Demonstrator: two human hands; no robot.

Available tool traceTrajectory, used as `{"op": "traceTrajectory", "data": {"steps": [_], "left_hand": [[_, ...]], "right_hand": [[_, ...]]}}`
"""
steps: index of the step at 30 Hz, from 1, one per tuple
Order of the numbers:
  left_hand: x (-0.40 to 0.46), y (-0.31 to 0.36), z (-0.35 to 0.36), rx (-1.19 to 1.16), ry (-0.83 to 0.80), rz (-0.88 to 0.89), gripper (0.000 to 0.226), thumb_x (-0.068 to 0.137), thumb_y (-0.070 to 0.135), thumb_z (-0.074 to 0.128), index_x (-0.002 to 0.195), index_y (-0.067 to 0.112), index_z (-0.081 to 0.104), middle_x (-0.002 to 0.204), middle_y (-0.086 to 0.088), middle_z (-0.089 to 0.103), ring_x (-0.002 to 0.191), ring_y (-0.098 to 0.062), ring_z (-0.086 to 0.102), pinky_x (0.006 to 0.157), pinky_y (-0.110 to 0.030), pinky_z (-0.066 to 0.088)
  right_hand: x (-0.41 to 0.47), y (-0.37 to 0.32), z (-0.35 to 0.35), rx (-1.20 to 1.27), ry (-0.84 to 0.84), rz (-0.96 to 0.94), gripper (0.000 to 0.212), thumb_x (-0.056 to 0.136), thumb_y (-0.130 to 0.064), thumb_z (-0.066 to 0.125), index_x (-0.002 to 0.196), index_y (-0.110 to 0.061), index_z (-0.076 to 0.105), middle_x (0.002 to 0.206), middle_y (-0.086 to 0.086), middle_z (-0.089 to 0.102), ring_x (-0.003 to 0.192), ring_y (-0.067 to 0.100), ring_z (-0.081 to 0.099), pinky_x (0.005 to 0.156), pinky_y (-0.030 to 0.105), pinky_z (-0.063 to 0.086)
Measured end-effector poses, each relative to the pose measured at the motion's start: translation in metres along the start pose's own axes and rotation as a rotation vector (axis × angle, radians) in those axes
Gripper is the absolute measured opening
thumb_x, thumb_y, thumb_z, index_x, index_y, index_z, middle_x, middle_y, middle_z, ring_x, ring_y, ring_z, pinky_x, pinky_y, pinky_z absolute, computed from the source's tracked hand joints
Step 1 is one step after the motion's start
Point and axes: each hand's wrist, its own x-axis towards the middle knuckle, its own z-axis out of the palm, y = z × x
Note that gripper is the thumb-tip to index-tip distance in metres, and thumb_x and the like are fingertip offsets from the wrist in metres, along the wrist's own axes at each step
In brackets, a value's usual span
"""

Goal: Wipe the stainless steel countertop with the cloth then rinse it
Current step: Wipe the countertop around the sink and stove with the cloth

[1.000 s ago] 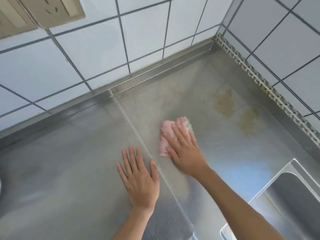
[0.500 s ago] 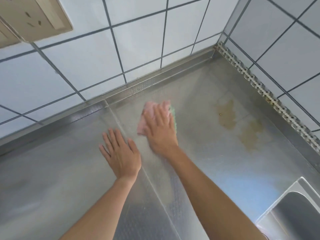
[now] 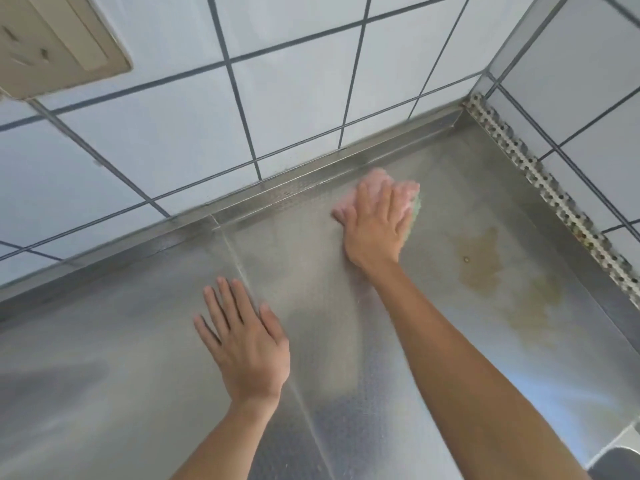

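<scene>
A pink cloth with a green edge lies flat on the stainless steel countertop, close to the raised back rim. My right hand presses on it with straight, spread fingers and covers most of it. My left hand rests flat on the steel to the left of a seam, fingers straight, holding nothing. A brownish stain marks the surface to the right of the cloth.
White tiled walls meet in a corner at the back right. A perforated metal strip runs along the right wall. A beige wall socket sits at the upper left. The sink's corner shows at the bottom right.
My right hand has slid the cloth away from me and to the right, up to the back rim. My left hand stays flat on the steel.
</scene>
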Motion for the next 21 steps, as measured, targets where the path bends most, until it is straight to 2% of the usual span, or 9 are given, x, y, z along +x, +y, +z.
{"op": "traceTrajectory", "data": {"steps": [3, 5, 8, 10, 12, 15, 18, 19, 21], "left_hand": [[0.000, 0.000, 0.002, -0.007, 0.012, -0.001, 0.061, 0.105, 0.037, 0.024, 0.158, 0.008, 0.033, 0.170, -0.010, 0.027, 0.161, -0.028, 0.015, 0.128, -0.057, 0.014], [0.000, 0.000, 0.001, -0.009, 0.017, 0.000, 0.061, 0.105, 0.036, 0.025, 0.158, 0.008, 0.034, 0.169, -0.010, 0.027, 0.160, -0.028, 0.016, 0.127, -0.058, 0.015], [0.001, -0.002, 0.002, -0.003, 0.005, 0.006, 0.061, 0.105, 0.036, 0.026, 0.159, 0.008, 0.032, 0.170, -0.010, 0.026, 0.161, -0.028, 0.014, 0.127, -0.058, 0.014], [0.001, -0.001, 0.002, -0.012, 0.006, 0.003, 0.061, 0.104, 0.036, 0.026, 0.158, 0.008, 0.032, 0.170, -0.010, 0.026, 0.161, -0.028, 0.014, 0.127, -0.058, 0.014], [0.000, 0.000, 0.002, -0.012, 0.012, -0.007, 0.061, 0.104, 0.036, 0.026, 0.158, 0.009, 0.031, 0.170, -0.010, 0.026, 0.161, -0.028, 0.014, 0.127, -0.058, 0.014], [-0.007, -0.003, 0.003, -0.008, 0.021, -0.001, 0.061, 0.104, 0.036, 0.028, 0.158, 0.009, 0.031, 0.170, -0.010, 0.026, 0.161, -0.028, 0.014, 0.127, -0.058, 0.015], [-0.005, -0.006, 0.003, -0.019, 0.017, -0.006, 0.061, 0.103, 0.036, 0.030, 0.158, 0.008, 0.032, 0.169, -0.011, 0.027, 0.160, -0.028, 0.015, 0.127, -0.058, 0.015], [-0.002, -0.003, 0.002, -0.022, 0.017, -0.011, 0.062, 0.103, 0.036, 0.031, 0.158, 0.008, 0.032, 0.169, -0.011, 0.028, 0.160, -0.028, 0.016, 0.127, -0.058, 0.015], [0.003, 0.003, 0.001, -0.042, 0.006, -0.022, 0.062, 0.102, 0.036, 0.033, 0.158, 0.008, 0.033, 0.169, -0.011, 0.029, 0.160, -0.029, 0.017, 0.127, -0.058, 0.015]], "right_hand": [[-0.010, -0.058, 0.022, -0.033, -0.031, -0.135, 0.059, 0.110, -0.046, 0.014, 0.165, -0.031, 0.001, 0.173, 0.011, -0.012, 0.158, 0.029, -0.022, 0.127, 0.059, -0.005], [-0.042, -0.055, 0.031, -0.077, -0.067, -0.335, 0.060, 0.109, -0.045, 0.014, 0.165, -0.029, 0.003, 0.173, 0.012, -0.010, 0.159, 0.029, -0.018, 0.127, 0.059, 0.002], [-0.093, 0.006, 0.032, -0.121, -0.129, -0.770, 0.056, 0.110, -0.046, 0.022, 0.163, -0.032, 0.022, 0.174, 0.009, 0.005, 0.161, 0.026, -0.004, 0.129, 0.054, 0.007], [-0.099, 0.063, 0.021, -0.134, -0.126, -0.924, 0.053, 0.110, -0.046, 0.025, 0.161, -0.034, 0.030, 0.173, 0.006, 0.013, 0.161, 0.024, 0.003, 0.130, 0.049, 0.007], [-0.091, 0.110, 0.004, -0.146, -0.120, -0.865, 0.053, 0.110, -0.047, 0.026, 0.162, -0.035, 0.028, 0.174, 0.004, 0.012, 0.161, 0.023, 0.004, 0.130, 0.051, 0.010], [-0.062, 0.128, -0.007, -0.057, -0.081, -0.529, 0.056, 0.108, -0.049, 0.024, 0.162, -0.037, 0.021, 0.174, 0.003, 0.006, 0.161, 0.024, -0.001, 0.127, 0.060, 0.013], [-0.026, 0.064, -0.008, 0.056, -0.059, -0.152, 0.058, 0.106, -0.047, 0.030, 0.162, -0.041, 0.015, 0.175, 0.002, -0.004, 0.160, 0.023, -0.011, 0.128, 0.054, -0.005], [-0.016, 0.035, -0.005, 0.074, -0.067, -0.089, 0.059, 0.106, -0.046, 0.031, 0.162, -0.040, 0.015, 0.175, 0.003, -0.006, 0.160, 0.023, -0.013, 0.128, 0.053, -0.009], [-0.010, -0.012, 0.002, 0.059, -0.076, -0.135, 0.059, 0.107, -0.046, 0.029, 0.163, -0.038, 0.013, 0.174, 0.003, -0.008, 0.160, 0.024, -0.016, 0.127, 0.052, -0.013]]}}
